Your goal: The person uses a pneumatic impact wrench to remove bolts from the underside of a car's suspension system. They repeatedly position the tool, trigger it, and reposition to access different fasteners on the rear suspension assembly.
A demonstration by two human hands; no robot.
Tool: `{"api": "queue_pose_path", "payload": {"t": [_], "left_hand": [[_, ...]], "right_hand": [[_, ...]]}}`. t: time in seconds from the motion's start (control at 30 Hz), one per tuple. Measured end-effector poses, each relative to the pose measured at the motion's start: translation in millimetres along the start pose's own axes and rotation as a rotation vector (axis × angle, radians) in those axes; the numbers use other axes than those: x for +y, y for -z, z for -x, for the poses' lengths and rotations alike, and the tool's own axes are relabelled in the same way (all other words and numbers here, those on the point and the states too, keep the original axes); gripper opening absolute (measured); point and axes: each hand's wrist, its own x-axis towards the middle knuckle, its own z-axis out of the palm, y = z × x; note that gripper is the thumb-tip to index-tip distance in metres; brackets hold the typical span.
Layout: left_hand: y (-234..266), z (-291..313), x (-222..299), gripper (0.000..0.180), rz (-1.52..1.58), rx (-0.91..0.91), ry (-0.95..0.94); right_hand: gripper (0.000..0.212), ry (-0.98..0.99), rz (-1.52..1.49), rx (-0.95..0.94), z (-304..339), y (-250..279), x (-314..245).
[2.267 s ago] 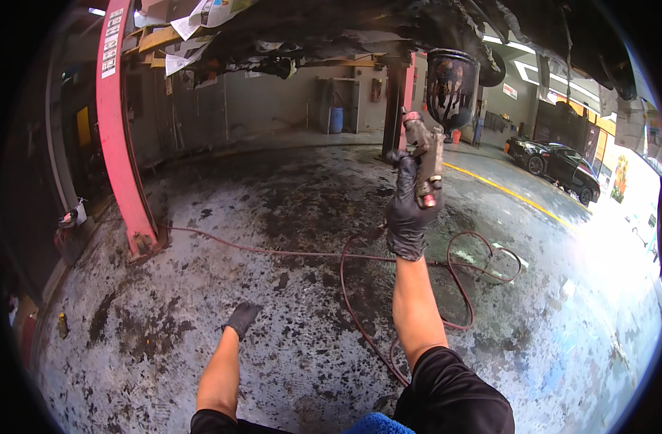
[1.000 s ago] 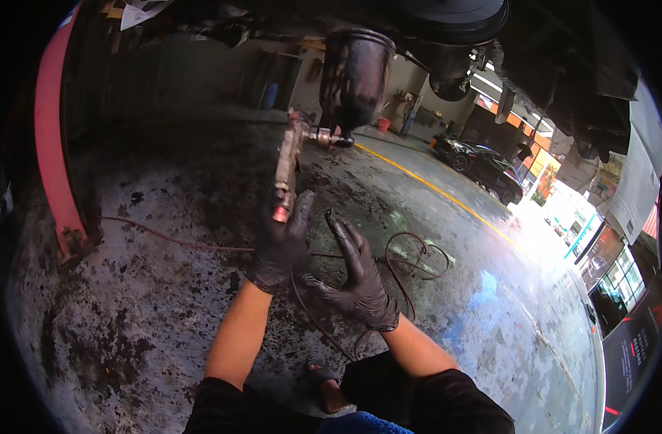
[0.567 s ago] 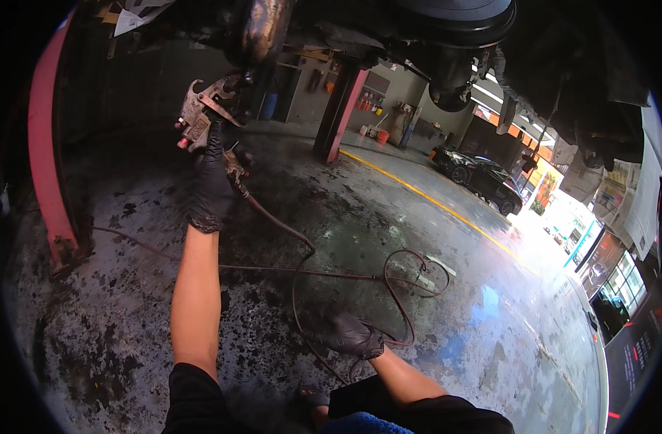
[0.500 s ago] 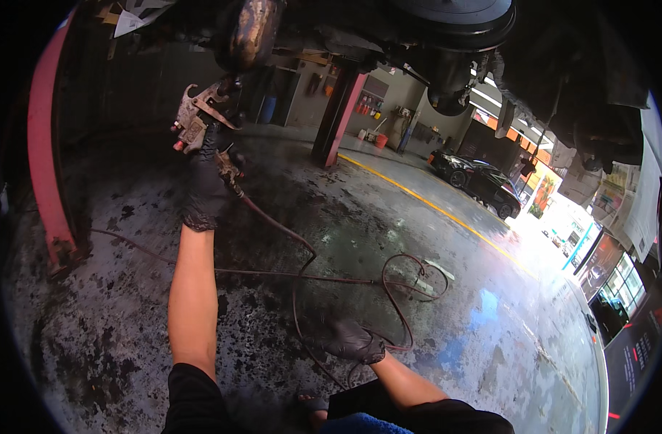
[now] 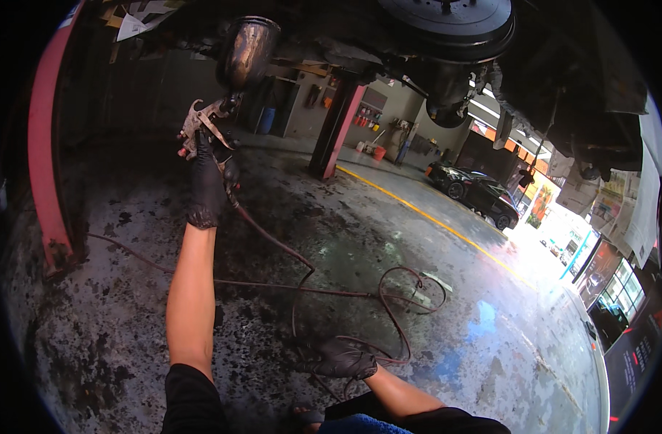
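My left hand (image 5: 209, 170), in a black glove, is wrapped round the handle of a paint-stained metal spray gun (image 5: 201, 129). A dark, smeared cup (image 5: 248, 54) stands on top of the gun, and a reddish air hose (image 5: 273, 230) runs down from its handle. The arm reaches forward, below the dark underside of a raised vehicle (image 5: 331, 52). Low in front of me is my right hand (image 5: 340, 359), also gloved in black. Its fingers point left, seemingly stretched out and holding nothing, beside loops of the hose; the fingertips are hard to make out against the dark floor.
A round brake part (image 5: 450, 29) hangs overhead at the right. Red lift posts stand at left (image 5: 47, 145) and centre (image 5: 338, 130). The hose lies looped over the stained floor (image 5: 251, 325). A black car (image 5: 479, 189) is parked farther back; paper sheets (image 5: 620, 195) hang at right.
The spray gun sits slightly farther right, and its cup shows lower and more fully. My right hand has shifted slightly left and down. The view has tilted up a little.
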Motion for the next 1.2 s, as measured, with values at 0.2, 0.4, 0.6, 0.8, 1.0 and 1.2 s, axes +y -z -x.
{"api": "queue_pose_path", "payload": {"t": [0.2,0.4,0.6,0.8,1.0,1.2], "left_hand": [[7.3,12.9,0.9,0.064,0.119,0.058,0.043],[-1.2,17.1,16.6,0.062,0.067,0.088,0.0],[-5.7,25.1,16.0,0.059,-0.005,0.062,-0.006],[-7.5,46.6,-1.3,0.056,-0.142,0.166,0.008],[-14.4,72.5,-12.1,0.055,-0.162,0.055,0.124],[-33.0,80.2,-13.7,0.044,-0.034,-0.061,0.111]], "right_hand": [[0.065,0.008,-0.024,-0.001,-2.9,-11.3,3.9],[0.062,0.043,-0.08,-0.055,-4.7,-18.5,0.5],[0.06,0.152,-0.106,-0.034,0.8,-16.8,-4.0],[0.061,0.174,-0.135,-0.08,2.7,-11.3,-10.9],[0.059,0.25,-0.128,-0.02,3.4,-19.1,-8.3],[0.061,0.236,-0.074,-0.015,1.3,-30.8,4.6]]}}
